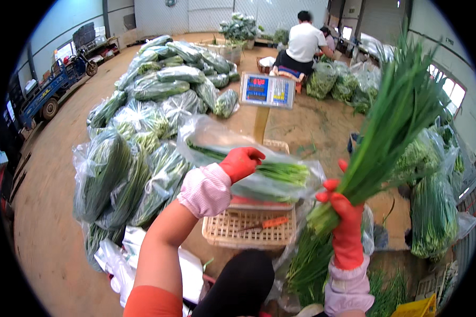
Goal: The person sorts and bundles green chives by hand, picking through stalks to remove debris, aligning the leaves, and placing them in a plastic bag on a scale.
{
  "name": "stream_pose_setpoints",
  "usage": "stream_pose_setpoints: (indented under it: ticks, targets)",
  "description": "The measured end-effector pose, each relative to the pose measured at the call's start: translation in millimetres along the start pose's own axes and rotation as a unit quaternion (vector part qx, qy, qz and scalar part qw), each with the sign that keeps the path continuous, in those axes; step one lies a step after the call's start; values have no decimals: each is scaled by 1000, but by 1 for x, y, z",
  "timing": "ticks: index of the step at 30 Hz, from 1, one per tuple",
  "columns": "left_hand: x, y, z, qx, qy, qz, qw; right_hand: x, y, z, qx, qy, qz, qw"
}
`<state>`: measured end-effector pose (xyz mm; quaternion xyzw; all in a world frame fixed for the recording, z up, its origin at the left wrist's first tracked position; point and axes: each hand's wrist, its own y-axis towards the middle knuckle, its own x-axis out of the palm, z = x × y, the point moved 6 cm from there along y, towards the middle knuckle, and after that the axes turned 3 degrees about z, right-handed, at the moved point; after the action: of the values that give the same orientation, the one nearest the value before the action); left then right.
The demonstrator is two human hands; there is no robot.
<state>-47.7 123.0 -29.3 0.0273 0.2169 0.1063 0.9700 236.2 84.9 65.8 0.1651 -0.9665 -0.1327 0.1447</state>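
Observation:
My right hand (pixel 343 214), in a red rubber glove, grips a bunch of long green leafy stalks (pixel 384 130) near its pale base, with the leaves pointing up and away. My left hand (pixel 242 162), gloved the same way, is over an open clear plastic bag (pixel 218 136) with its fingers curled; whether it pinches anything is hidden. Inside the bag lie green stalks (pixel 287 172), their pale ends to the right. Bag and stalks rest on a digital weighing scale, whose lit display (pixel 267 90) stands on a post behind them.
A knife with an orange handle (pixel 275 222) lies on a plastic crate (pixel 248 232) under the scale. Bagged vegetables (pixel 154 87) are piled at left, and more bagged greens (pixel 434 214) stand at right. Loose greens (pixel 309 261) lie below my right hand. A person (pixel 304 41) sits farther back.

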Motion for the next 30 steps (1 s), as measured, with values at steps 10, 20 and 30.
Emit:
stream_pose_setpoints:
  ticks: [10, 20, 30]
  targets:
    - [-165, 67, -20, -120, 610, 59, 781, -10, 129, 234, -27, -558, -404, 724]
    - [-195, 40, -57, -34, 658, 59, 750, 9, 194, 171, 40, -354, -205, 912]
    - [-175, 1, 100, 212, 443, 193, 849, -35, 238, -24, -151, -701, 30, 696]
